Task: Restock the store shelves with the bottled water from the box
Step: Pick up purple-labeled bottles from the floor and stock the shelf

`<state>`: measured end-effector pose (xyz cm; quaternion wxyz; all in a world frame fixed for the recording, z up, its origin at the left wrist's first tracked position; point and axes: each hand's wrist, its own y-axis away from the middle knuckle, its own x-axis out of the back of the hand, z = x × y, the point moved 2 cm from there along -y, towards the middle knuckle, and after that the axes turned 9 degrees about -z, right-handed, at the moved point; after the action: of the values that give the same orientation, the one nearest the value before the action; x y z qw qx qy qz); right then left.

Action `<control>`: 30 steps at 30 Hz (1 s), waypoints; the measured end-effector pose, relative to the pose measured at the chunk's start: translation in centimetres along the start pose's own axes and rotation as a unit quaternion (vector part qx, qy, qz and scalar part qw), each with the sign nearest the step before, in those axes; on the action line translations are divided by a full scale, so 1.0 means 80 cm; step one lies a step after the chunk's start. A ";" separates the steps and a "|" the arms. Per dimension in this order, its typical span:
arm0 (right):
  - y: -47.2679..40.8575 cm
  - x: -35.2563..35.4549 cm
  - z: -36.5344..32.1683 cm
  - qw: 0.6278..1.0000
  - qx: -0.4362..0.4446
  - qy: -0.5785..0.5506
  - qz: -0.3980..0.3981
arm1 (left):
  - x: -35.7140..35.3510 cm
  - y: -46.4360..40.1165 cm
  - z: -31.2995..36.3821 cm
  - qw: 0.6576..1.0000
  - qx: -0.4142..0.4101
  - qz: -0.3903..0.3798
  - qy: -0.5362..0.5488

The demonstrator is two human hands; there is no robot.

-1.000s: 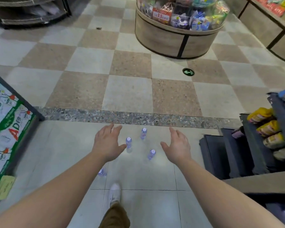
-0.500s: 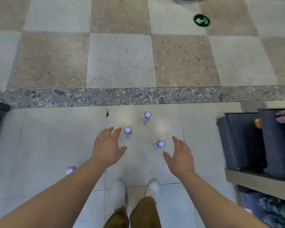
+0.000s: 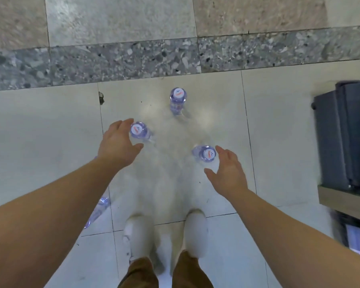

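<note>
Three clear water bottles with white caps stand upright on the pale floor tiles. My left hand point(image 3: 117, 145) is open, its fingers curved beside the left bottle point(image 3: 139, 130) without closing on it. My right hand point(image 3: 227, 172) is open too, just right of the near bottle point(image 3: 205, 154). The far bottle point(image 3: 177, 100) stands alone ahead of both hands. A fourth bottle point(image 3: 97, 212) shows partly under my left forearm. No box is in view.
My two white shoes point(image 3: 140, 235) stand on the tiles directly below the bottles. Dark grey shelf steps point(image 3: 345, 132) with a wooden edge rise at the right. A speckled grey stone strip point(image 3: 133, 61) crosses the floor ahead.
The view has dropped closer to the floor. Both hands have lowered and reached forward, ending right beside the left and near bottles. The bottles have not moved.
</note>
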<state>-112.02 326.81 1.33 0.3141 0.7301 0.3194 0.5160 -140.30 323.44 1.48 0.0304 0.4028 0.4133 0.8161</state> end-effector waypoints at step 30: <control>0.443 0.267 -0.023 0.984 0.059 -0.127 0.108 | 0.218 0.399 0.276 0.960 -0.252 -0.081 -0.085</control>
<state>-103.08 322.71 41.56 0.2509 0.8372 0.2258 0.4302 -127.94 323.53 42.16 0.2322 0.4151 0.2211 0.8514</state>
